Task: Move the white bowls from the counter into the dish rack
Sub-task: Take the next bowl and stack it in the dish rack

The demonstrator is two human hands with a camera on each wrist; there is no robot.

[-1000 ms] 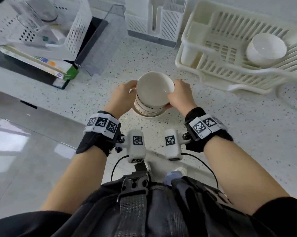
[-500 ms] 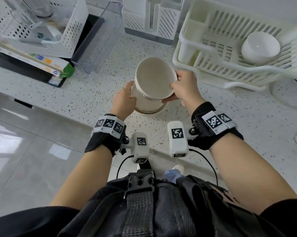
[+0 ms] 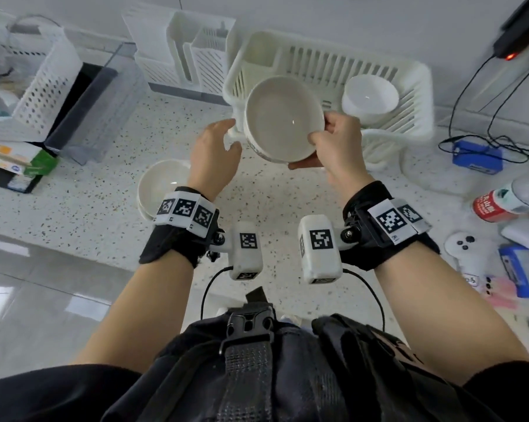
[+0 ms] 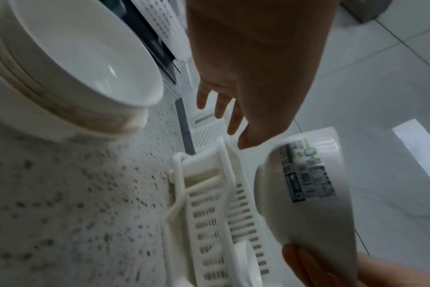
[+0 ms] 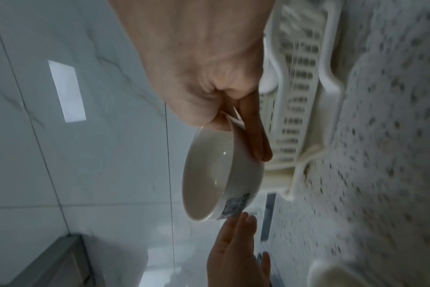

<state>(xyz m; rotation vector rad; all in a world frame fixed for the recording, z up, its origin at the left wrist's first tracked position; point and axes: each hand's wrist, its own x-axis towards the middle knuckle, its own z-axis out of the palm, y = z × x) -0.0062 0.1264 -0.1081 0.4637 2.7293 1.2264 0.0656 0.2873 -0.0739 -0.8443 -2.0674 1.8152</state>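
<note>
A person's right hand [image 3: 337, 144] pinches a white bowl [image 3: 283, 118] by its rim, thumb inside and fingers beneath, now raised clear of the stack [image 3: 162, 185] on the speckled bench [image 3: 111, 190] and carried to the front edge of the dish rack [image 3: 409, 74]. The left hand [image 3: 216, 153], a second ago steadying the stack, hangs open just beside the bowl, its grip released. Another bowl [image 3: 369, 95] already sits in the rack.

A speckled white counter [image 3: 287, 190] carries a stack of white bowls [image 3: 162, 184], a cream dish rack [image 3: 409, 86], perforated baskets [image 3: 44, 86], a red-labelled bottle [image 3: 500, 202] and a blue box [image 3: 476, 156]
</note>
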